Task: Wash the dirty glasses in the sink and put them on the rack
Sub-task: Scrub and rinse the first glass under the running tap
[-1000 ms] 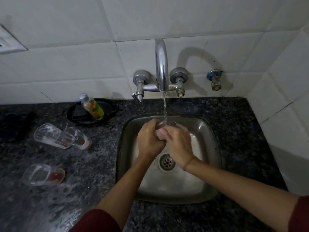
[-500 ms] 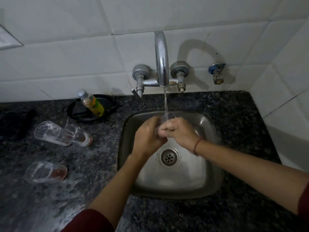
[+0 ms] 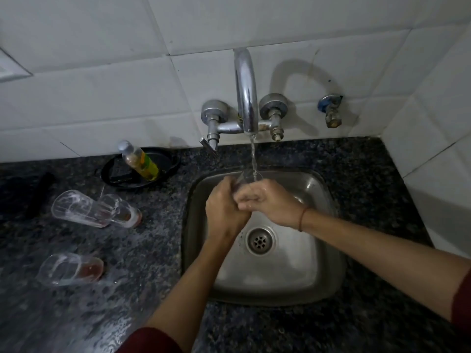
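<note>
Rinsing is done best when the glass [image 3: 246,177] is held right under the water [image 3: 253,159] over the sink [image 3: 280,271]. It is gripped by the curled fingers [image 3: 251,198] of the left hand [image 3: 224,212] and right hand [image 3: 271,203]. It should be turned slowly so every side gets washed.

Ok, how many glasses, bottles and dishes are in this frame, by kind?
Glasses: 4 (held glass, gripped by left hand and right hand; far-left glass, glass beside it and near glass lying on the counter)
Bottles: 1
Black dishes: 1
Total: 6
</note>
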